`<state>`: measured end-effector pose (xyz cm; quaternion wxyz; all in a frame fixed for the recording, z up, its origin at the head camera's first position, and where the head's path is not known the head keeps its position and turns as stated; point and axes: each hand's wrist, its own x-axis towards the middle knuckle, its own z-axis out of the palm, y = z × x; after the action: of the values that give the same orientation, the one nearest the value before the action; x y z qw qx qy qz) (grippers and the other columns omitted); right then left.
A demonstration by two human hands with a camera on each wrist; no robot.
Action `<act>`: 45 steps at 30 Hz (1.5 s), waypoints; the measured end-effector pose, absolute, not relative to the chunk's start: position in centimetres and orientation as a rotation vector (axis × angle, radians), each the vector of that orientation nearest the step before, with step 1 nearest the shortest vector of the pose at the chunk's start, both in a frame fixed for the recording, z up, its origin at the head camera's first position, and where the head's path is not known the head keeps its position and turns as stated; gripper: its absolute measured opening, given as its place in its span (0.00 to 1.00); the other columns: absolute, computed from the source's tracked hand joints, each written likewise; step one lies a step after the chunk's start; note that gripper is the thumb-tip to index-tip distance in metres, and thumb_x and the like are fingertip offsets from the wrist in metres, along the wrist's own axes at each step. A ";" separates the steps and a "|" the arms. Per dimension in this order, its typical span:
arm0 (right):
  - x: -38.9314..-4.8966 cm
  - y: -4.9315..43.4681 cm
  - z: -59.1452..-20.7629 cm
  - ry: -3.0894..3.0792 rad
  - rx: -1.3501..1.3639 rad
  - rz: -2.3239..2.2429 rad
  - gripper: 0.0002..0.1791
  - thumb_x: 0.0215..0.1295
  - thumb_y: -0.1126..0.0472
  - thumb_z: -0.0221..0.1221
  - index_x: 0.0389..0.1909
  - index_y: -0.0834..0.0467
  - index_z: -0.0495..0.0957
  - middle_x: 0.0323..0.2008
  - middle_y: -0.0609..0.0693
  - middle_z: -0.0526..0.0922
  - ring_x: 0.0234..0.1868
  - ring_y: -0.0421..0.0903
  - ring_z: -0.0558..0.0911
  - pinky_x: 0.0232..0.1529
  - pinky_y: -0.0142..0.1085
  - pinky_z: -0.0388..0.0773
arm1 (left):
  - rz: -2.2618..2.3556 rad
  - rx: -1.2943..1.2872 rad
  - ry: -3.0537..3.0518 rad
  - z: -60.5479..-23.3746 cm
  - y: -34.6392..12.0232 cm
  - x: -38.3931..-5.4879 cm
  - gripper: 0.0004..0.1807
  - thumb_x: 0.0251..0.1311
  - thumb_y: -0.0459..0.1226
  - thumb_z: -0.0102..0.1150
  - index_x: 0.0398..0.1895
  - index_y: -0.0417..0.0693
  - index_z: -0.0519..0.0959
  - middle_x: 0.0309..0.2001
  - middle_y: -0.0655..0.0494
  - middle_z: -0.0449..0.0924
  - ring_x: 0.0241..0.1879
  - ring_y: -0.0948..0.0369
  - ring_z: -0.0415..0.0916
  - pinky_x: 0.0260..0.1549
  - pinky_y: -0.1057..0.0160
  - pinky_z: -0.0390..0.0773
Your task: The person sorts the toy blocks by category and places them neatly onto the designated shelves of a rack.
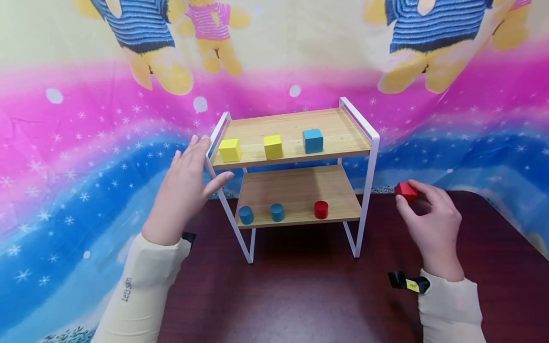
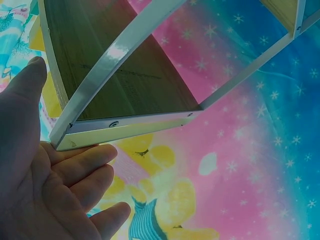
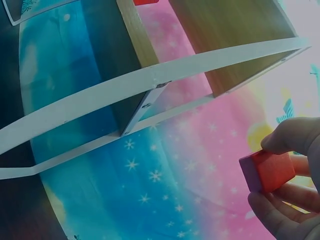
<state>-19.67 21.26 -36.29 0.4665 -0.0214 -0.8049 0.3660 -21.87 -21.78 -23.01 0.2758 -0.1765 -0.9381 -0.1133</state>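
Observation:
Between the thumb and fingers of my right hand (image 1: 437, 224) is a red block (image 3: 267, 171), held in the air to the right of a two-tier wooden shelf (image 1: 296, 183) with a white frame. My left hand (image 1: 182, 186) is at the shelf's upper left corner, fingers extended and thumb spread; in the left wrist view its fingers lie by the frame (image 2: 120, 55). Two yellow cubes (image 1: 230, 150) and a blue cube (image 1: 313, 141) stand on the upper tier. On the lower tier are two blue cylinders (image 1: 277, 212) and a red cylinder (image 1: 320, 209).
The shelf stands on a dark reddish-brown table (image 1: 291, 300). Behind it hangs a colourful cloth (image 1: 274, 71) printed with bears and snowflakes. White side rails (image 1: 360, 119) rise above the upper tier at both ends.

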 end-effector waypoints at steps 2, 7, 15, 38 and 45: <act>-19.6 21.2 -36.2 -1.968 -0.039 0.903 0.26 0.51 0.59 0.69 0.55 0.46 0.79 0.49 0.50 0.80 0.41 0.21 0.72 0.43 0.13 0.68 | -0.305 -0.471 -2.521 -23.0 -21.8 -21.9 0.47 0.57 0.58 0.56 0.73 0.45 0.52 0.71 0.44 0.54 0.72 0.53 0.42 0.67 0.44 0.45; -19.8 21.0 -36.0 -1.950 -0.020 0.914 0.26 0.51 0.60 0.69 0.54 0.48 0.79 0.48 0.50 0.80 0.42 0.23 0.73 0.43 0.14 0.68 | -0.309 -0.469 -2.516 -22.9 -21.6 -21.9 0.47 0.57 0.58 0.57 0.73 0.45 0.51 0.71 0.44 0.54 0.72 0.54 0.42 0.67 0.44 0.44; -20.0 20.2 -35.8 -1.917 0.039 0.943 0.26 0.48 0.64 0.71 0.52 0.49 0.81 0.50 0.49 0.80 0.49 0.31 0.73 0.46 0.17 0.70 | -0.291 -0.469 -2.525 -22.7 -21.5 -21.8 0.47 0.57 0.58 0.57 0.73 0.45 0.53 0.71 0.45 0.54 0.72 0.53 0.42 0.67 0.43 0.44; -19.4 18.3 -31.9 -1.854 0.097 0.904 0.26 0.47 0.68 0.70 0.51 0.55 0.81 0.49 0.54 0.80 0.50 0.34 0.74 0.48 0.19 0.70 | -0.289 -0.456 -2.522 -22.8 -21.3 -22.3 0.47 0.57 0.59 0.55 0.72 0.44 0.53 0.71 0.44 0.54 0.72 0.53 0.43 0.67 0.43 0.43; -19.3 17.7 -30.2 -1.834 0.123 0.910 0.27 0.47 0.69 0.70 0.52 0.56 0.80 0.50 0.55 0.80 0.51 0.37 0.74 0.48 0.19 0.70 | -0.293 -0.443 -2.520 -23.0 -21.3 -22.3 0.47 0.56 0.60 0.55 0.72 0.45 0.53 0.71 0.45 0.54 0.72 0.53 0.43 0.67 0.44 0.43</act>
<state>-19.30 17.66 -30.19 0.5186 0.0512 -0.7645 0.3795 -22.29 -21.30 -22.98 0.2793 -0.1651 -0.9395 -0.1094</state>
